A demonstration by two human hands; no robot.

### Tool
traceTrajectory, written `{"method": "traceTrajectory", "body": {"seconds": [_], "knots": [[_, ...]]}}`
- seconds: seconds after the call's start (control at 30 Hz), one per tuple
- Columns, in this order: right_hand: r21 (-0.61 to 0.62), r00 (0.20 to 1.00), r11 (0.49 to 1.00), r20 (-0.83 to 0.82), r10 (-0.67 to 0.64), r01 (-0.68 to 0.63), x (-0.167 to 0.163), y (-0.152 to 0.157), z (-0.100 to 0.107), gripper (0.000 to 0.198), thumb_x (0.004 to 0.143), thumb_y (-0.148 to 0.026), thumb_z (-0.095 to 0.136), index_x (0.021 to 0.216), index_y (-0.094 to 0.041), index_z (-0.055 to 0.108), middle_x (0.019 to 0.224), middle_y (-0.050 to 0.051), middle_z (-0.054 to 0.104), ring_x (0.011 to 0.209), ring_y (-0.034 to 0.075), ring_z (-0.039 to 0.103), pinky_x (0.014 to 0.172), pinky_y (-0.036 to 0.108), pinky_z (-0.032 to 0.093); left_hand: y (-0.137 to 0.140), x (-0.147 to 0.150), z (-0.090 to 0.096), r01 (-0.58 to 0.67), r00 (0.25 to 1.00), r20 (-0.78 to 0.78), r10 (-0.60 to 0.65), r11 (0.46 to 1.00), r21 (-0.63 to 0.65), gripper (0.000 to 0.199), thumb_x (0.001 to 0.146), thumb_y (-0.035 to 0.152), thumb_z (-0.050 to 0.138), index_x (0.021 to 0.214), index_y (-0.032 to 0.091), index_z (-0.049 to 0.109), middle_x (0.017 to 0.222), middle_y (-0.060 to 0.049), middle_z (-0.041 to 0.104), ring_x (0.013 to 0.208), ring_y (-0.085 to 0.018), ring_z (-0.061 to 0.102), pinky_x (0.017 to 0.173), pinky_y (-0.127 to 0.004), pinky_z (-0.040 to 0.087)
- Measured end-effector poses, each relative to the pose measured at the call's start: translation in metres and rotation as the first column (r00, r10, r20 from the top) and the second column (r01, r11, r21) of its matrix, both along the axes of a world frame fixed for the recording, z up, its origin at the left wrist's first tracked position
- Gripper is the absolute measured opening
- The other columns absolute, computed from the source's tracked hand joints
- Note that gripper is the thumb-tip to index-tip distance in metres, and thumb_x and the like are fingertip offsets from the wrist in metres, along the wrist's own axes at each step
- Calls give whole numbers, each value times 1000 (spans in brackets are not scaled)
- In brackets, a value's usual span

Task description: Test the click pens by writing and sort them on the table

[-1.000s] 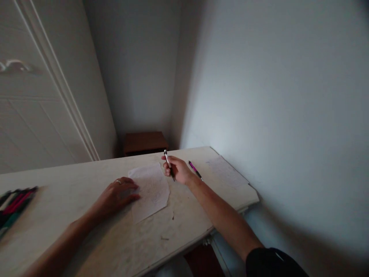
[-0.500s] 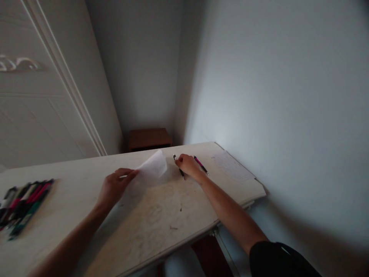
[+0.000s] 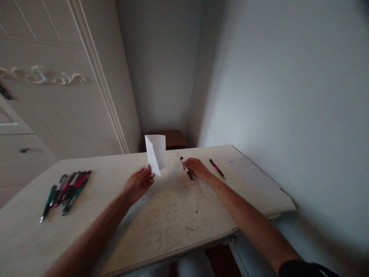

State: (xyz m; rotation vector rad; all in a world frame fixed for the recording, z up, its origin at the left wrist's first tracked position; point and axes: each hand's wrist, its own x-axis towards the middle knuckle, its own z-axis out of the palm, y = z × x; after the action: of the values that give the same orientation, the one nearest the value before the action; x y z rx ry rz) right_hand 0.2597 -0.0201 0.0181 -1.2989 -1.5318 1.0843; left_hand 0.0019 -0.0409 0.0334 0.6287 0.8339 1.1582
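A cluster of pens (image 3: 76,188) lies on the worktop (image 3: 161,227); next, the left hand (image 3: 140,183) pinches a bent paper sheet (image 3: 160,148), raised; then a white-and-black pen (image 3: 189,176), low at the worktop, sits within the right hand's (image 3: 198,168) closed grip, near a pink-and-black pen (image 3: 217,168).

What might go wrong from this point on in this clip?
The left hand pinches the curled paper only near its lower part, so it might slip or crease. The white-and-black pen at the fingertips of the right hand might roll if nudged. That hand could also brush the pink-and-black pen beside it.
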Motion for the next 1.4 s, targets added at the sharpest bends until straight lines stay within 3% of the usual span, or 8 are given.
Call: {"method": "traceTrajectory", "body": {"seconds": [0.17,0.37,0.57,0.67,0.8,0.93,1.13,1.4], "knots": [[6,920,992,-373,123,-130,-14,-3,-4,35,72,-50,70,91,-19,70,93,5,69,87,18,61,73,29,46,-4,3,-7,239,920,-337,-200,968,77,24,71,29,79,80,14,61,73,-1,66,61,-11,65,47,-15,47],[63,885,955,-363,292,-290,-16,-11,-3,33,79,-48,68,94,-18,71,110,9,70,107,23,60,95,38,41,-14,5,-5,602,573,-729,-375,796,64,30,69,37,73,88,15,71,76,-5,73,58,-15,64,46,-20,45],[-45,857,908,-352,375,-416,-18,-19,2,28,79,-45,70,83,-17,66,106,10,72,100,21,64,95,37,41,0,-12,-1,250,534,-845,17,952,177,27,71,32,58,89,14,68,60,-1,64,45,-12,56,37,-19,34],[-29,845,931,-431,316,-363,-20,-17,3,30,78,-46,71,80,-17,65,104,9,72,95,19,65,90,34,45,7,-18,-4,122,453,-842,293,915,384,32,75,33,54,97,14,66,79,-6,68,57,-15,63,45,-23,45],[-64,875,985,-471,112,-160,-19,-13,3,31,74,-47,71,74,-18,62,81,3,70,68,12,63,64,25,47,6,-14,-17,377,301,-789,536,693,615,36,84,39,51,107,16,67,111,-12,65,97,-24,65,80,-38,55],[-220,905,975,-413,-99,6,-14,-7,2,30,74,-44,70,69,-18,56,62,-2,61,49,8,53,44,20,37,-1,-6,-31,724,167,-842,513,515,458,34,90,42,51,112,24,69,130,-11,59,124,-29,52,103,-50,41],[-283,886,959,-439,-148,20,-12,-8,7,22,72,-30,72,80,-19,56,64,-2,64,49,9,59,43,19,42,0,-7,-36,785,80,-855,512,496,371,37,93,44,48,117,24,67,128,-11,62,119,-27,55,102,-48,41],[-251,886,962,-414,-208,109,-10,-8,7,47,68,-24,72,112,-20,55,63,-3,65,48,10,58,44,19,39,-1,-8,-31,781,85,-848,523,494,382,34,92,43,50,115,25,68,125,-10,63,117,-27,57,100,-46,45]]}}
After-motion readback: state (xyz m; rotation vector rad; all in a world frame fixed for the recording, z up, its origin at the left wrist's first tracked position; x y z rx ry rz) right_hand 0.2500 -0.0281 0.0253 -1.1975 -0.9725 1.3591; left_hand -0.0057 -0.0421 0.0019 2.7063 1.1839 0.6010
